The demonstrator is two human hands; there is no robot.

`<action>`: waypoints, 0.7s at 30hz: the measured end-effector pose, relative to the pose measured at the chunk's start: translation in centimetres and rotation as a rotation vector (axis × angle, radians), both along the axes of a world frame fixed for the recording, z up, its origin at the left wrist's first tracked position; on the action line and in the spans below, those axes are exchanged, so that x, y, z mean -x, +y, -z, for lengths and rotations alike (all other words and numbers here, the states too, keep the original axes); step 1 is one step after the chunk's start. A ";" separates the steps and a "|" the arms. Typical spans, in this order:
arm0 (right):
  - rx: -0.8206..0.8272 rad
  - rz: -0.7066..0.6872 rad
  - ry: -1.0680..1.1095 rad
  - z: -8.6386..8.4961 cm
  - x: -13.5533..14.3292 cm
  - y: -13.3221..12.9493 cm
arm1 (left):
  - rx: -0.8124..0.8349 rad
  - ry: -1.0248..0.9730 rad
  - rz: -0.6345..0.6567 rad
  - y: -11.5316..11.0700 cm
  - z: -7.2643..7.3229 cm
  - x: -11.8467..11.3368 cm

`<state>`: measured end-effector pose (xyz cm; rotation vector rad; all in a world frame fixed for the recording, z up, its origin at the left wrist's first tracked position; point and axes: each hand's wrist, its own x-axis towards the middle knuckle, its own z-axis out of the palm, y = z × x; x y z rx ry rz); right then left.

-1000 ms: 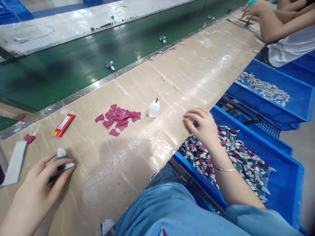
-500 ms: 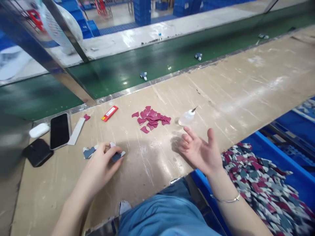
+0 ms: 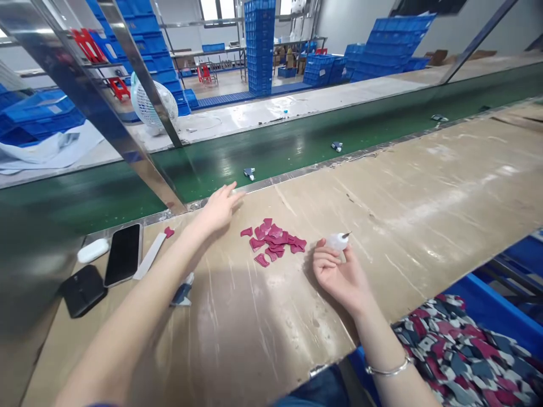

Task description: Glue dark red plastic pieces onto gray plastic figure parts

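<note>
My left hand reaches over the far edge of the table beside the green belt, fingers stretched out, nothing visible in them; its underside is hidden. Just past its fingertips a small grey-and-white piece lies on the belt. Under my left forearm a dark blue-grey and white piece is partly covered. My right hand has its fingers and thumb curled around a white squeeze bottle with a thin dark tip pointing up and right. Left of the bottle lies a loose pile of maroon pieces.
At the left are a phone, a white case, a black wallet-like item and a pale strip. A metal post rises by the belt. A blue bin of mixed pieces stands lower right.
My left hand has moved forward from the near table to the belt's edge and opened from its pinch on a dark piece. My right fingers have closed around the bottle. The view has tilted up.
</note>
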<state>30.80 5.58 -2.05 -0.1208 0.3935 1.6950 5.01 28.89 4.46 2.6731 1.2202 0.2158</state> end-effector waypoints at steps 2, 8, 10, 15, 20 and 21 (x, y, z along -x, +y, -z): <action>0.008 0.004 -0.007 -0.1 0.5 -0.2 | -0.021 -0.026 -0.041 4.9 1.2 -4.5; 0.023 0.001 -0.080 -0.7 1.7 -0.3 | -0.067 -0.160 -0.186 12.0 4.4 -9.5; 0.025 0.006 -0.110 -0.8 1.8 -0.3 | -0.083 -0.210 -0.228 12.2 4.5 -8.9; 0.053 0.008 -0.142 -0.9 1.8 -0.6 | -0.059 -0.241 -0.201 8.8 4.4 -4.2; 0.093 0.022 -0.140 -0.7 1.6 -0.7 | 0.001 -0.150 -0.106 3.2 3.5 1.0; 0.101 0.023 -0.145 -0.6 1.6 -0.6 | -0.009 -0.142 -0.105 2.7 3.2 1.3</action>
